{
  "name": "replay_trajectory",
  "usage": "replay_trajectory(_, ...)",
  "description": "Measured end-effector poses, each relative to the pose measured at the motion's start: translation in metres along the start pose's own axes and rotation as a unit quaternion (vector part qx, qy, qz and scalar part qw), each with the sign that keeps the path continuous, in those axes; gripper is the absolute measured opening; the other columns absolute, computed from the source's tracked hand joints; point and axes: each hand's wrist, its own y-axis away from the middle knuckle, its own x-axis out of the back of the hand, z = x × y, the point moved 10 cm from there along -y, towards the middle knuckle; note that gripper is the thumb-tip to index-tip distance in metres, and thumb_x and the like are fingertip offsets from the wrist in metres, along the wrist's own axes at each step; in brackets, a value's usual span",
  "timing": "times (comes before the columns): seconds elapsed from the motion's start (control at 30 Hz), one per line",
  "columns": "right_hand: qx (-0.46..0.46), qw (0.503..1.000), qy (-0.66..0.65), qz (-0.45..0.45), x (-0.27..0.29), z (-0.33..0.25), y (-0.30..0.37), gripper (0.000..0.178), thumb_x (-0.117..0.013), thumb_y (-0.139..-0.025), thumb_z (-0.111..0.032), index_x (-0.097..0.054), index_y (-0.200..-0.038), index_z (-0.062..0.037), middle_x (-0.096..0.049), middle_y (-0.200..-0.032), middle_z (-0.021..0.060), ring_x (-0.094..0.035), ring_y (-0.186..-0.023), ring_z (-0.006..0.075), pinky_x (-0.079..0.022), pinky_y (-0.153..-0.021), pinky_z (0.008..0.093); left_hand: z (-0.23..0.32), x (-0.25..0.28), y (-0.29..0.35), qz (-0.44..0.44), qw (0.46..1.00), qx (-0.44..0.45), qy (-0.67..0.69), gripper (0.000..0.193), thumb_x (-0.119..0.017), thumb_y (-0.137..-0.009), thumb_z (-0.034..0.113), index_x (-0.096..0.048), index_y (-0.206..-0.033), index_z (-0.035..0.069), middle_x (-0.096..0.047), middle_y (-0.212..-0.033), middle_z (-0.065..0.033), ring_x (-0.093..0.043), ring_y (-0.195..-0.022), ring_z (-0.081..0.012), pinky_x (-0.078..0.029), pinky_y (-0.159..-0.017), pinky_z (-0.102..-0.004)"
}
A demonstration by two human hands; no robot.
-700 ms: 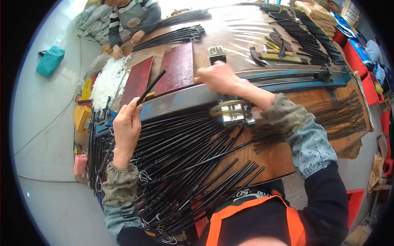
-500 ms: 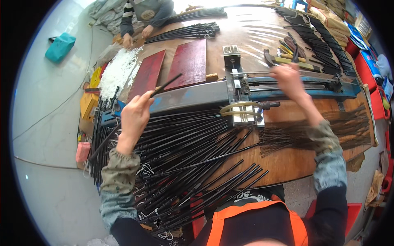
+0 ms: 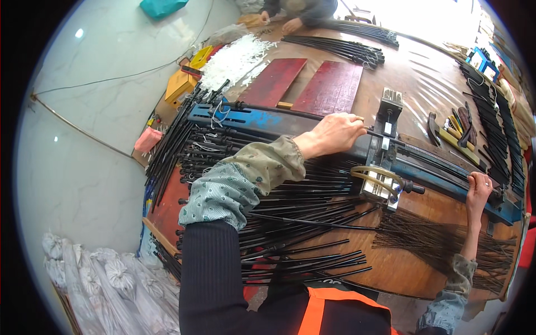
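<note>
- At the near edge, an orange apron strap (image 3: 312, 315) crosses the person's dark top.
- On the near side of the table, many black rods (image 3: 301, 223) lie fanned in a heap; to their right spreads a layer of thin dark strands (image 3: 424, 237).
- Beyond the heap, a blue and grey rail (image 3: 262, 118) runs across the table, with a metal clamp block (image 3: 385, 151) set over it and a loop of yellowish hose (image 3: 368, 169) at the block's near end.
- Just left of the clamp block, the left hand (image 3: 334, 134) has its fingers closed around a slim black rod (image 3: 375, 133), which lies along the rail and reaches across the block.
- Over the right part of the rail, the right hand (image 3: 479, 188) has its fingers bent together; whether they grip anything, I cannot tell.
- Past the rail lie two red boards (image 3: 329, 86), with a heap of white pieces (image 3: 234, 61) to their left and a hammer (image 3: 449, 139) well to their right.
- Farthest off, a co-worker's hand (image 3: 291, 25) rests near a bundle of rods (image 3: 335, 49).
</note>
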Motion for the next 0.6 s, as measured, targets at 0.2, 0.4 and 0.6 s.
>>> replay_trajectory(0.2, -0.007, 1.000, -0.007, 0.010, 0.002, -0.006, -0.003, 0.010, -0.062, -0.094, -0.013, -0.057, -0.091, -0.0045, -0.057, -0.086, 0.0073, -0.055, -0.091, 0.0258, -0.038, -0.096, 0.0388, -0.005, 0.000, 0.005, 0.049, 0.997, 0.042, 0.043, 0.015, -0.068, -0.088, 0.017, -0.069, -0.088, 0.002, -0.069, -0.096, -0.0163, -0.066, -0.089, -0.0356, -0.054, -0.079, -0.0429)
replay_trajectory(0.4, -0.048, 0.999, 0.008, -0.009, 0.029, 0.005, 0.005, 0.012, -0.066, -0.089, -0.006, -0.070, -0.100, -0.0055, -0.068, -0.103, 0.0112, -0.061, -0.109, 0.0270, -0.041, -0.098, 0.0375, 0.006, 0.000, -0.010, 0.066, 0.993, -0.007, 0.093, 0.028, -0.063, -0.093, 0.032, -0.072, -0.090, 0.006, -0.069, -0.097, -0.0117, -0.067, -0.091, -0.0321, -0.054, -0.077, -0.0427)
replay_trajectory(0.6, 0.066, 0.998, 0.002, 0.005, 0.029, -0.156, -0.010, 0.040, -0.074, -0.080, -0.009, -0.067, -0.119, -0.0083, -0.069, -0.121, 0.0034, -0.058, -0.121, 0.0223, -0.037, -0.094, 0.0363, -0.008, -0.011, -0.005, -0.030, 0.994, 0.093, -0.055, 0.022, -0.058, -0.096, 0.028, -0.059, -0.084, 0.009, -0.065, -0.069, -0.0153, -0.067, -0.070, -0.0380, -0.052, -0.059, -0.0495)
